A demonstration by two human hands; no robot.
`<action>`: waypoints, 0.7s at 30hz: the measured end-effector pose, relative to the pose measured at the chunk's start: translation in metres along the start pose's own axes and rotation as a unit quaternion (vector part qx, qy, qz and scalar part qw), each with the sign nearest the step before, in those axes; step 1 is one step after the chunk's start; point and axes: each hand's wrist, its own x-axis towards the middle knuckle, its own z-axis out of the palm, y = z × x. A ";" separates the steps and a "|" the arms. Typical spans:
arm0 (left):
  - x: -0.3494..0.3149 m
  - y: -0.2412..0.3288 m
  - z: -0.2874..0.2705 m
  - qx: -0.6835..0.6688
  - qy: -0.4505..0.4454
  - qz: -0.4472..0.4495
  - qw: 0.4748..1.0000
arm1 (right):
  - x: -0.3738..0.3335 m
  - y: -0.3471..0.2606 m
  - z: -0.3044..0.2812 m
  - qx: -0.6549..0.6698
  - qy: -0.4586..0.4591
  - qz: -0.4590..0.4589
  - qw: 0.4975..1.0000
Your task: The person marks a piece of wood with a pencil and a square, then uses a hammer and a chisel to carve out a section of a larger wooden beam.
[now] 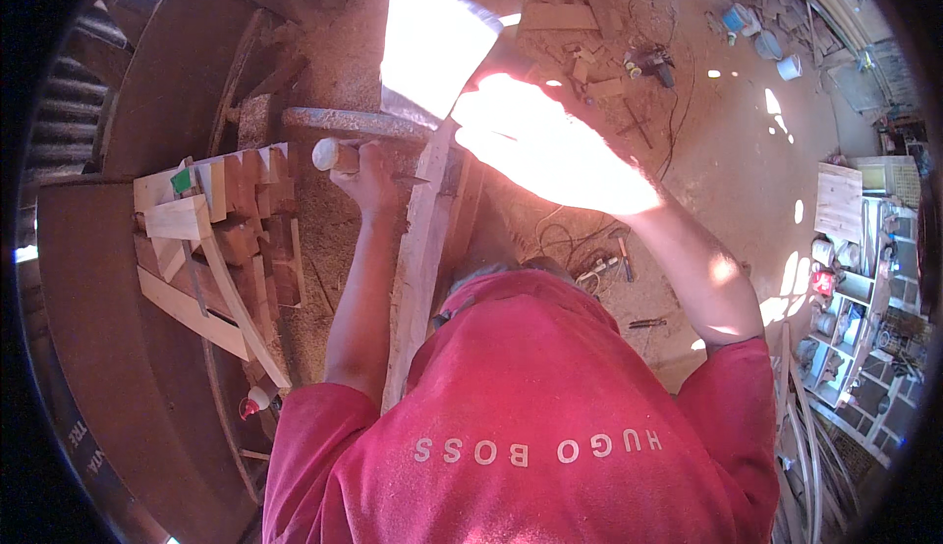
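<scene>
My left hand (371, 183) is closed round a chisel; its pale round wooden handle (337, 156) sticks out on the left. The thin dark blade (411, 180) points right, its tip over a long wooden beam (420, 240) running toward me. Strong sunlight washes out my right hand (555, 146), raised right of the beam. Its fingers appear closed at the lower right edge of a pale, flat-sided block (432, 48), also glaring white. Their exact grip is lost in the glare. Behind the chisel lies a grey metal bar (354, 123).
A stack of cut wood pieces (231, 235) stands at the left beside large brown panels (108, 348). Sawdust and offcuts (584, 63) cover the far floor. A hammer (623, 254), a power strip (596, 269) and cables lie at the right. Shelving (850, 328) stands at the far right.
</scene>
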 end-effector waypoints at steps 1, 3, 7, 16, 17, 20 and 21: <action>-0.002 -0.001 -0.003 0.060 -0.021 0.033 0.997 | -0.002 -0.003 -0.001 0.044 -0.008 0.034 0.998; -0.013 -0.001 0.012 0.136 -0.044 0.062 0.988 | -0.011 -0.003 -0.005 -0.019 -0.046 0.054 0.997; -0.047 0.027 0.080 0.216 -0.051 0.061 0.973 | -0.018 -0.009 -0.006 0.012 -0.047 0.106 0.993; -0.046 0.020 0.084 0.160 -0.087 0.013 0.983 | -0.029 -0.015 -0.003 0.033 -0.082 0.167 0.982; -0.045 0.021 0.085 0.160 -0.089 0.013 0.983 | -0.029 -0.015 -0.003 0.034 -0.080 0.163 0.983; -0.048 0.027 0.089 0.187 -0.107 0.014 0.976 | -0.023 -0.021 -0.009 0.051 -0.075 0.188 0.978; -0.053 0.031 0.099 0.198 -0.105 0.008 0.974 | -0.021 -0.023 -0.012 0.050 -0.025 0.166 0.985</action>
